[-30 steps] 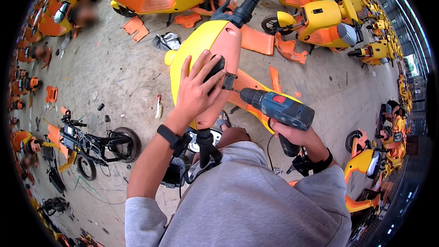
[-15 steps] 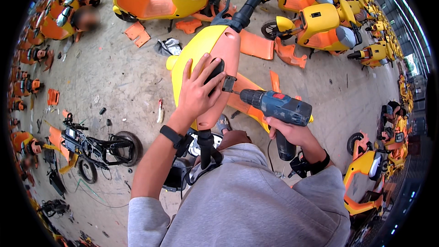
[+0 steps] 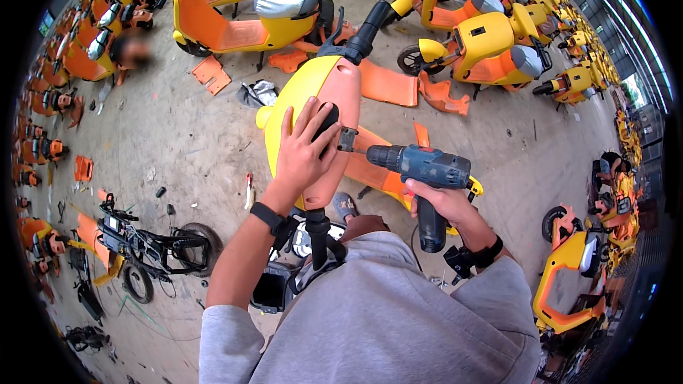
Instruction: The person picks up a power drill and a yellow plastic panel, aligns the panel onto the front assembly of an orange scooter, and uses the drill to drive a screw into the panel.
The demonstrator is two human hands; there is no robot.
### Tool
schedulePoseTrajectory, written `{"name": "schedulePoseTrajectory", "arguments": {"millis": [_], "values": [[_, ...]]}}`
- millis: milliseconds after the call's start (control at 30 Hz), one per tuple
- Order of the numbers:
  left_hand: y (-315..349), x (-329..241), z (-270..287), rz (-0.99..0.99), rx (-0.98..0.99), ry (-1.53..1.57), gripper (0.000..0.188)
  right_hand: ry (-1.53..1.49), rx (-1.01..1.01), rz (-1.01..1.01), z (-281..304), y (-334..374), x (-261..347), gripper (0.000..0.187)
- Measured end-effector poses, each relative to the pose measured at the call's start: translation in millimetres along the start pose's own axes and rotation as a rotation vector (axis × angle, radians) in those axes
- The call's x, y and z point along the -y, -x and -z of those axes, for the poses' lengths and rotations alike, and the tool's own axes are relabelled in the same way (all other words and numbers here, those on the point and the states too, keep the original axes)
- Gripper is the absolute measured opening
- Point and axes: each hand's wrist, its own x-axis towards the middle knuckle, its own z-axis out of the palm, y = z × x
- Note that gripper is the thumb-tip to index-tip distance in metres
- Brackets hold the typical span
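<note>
While steadying the cowl as a second ago, left hand spread flat, fingers open, palm pressed on the orange-and-yellow shell. Right hand closed round the grip of the blue drill. Bit now tight against the cowl's right edge, just beside the left fingertips; earlier a little lower and further off. Probably seated on a screw, though the fastener itself too small to tell. Cowl upright on the stripped scooter, directly ahead, handlebar above. Loose orange panels on the concrete beyond. Further off, rows of yellow scooters, another person at far left.
</note>
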Motion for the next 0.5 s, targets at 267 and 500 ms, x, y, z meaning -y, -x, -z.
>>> {"name": "schedulePoseTrajectory", "arguments": {"millis": [267,500], "values": [[1,0,0,0.0,0.013,0.001,0.034,0.056,-0.08,0.077,0,-4,-16,0.032],[-1,1,4,0.005,0.02,0.022,0.033,0.322,-0.04,0.097,8,-1,-11,0.022]]}}
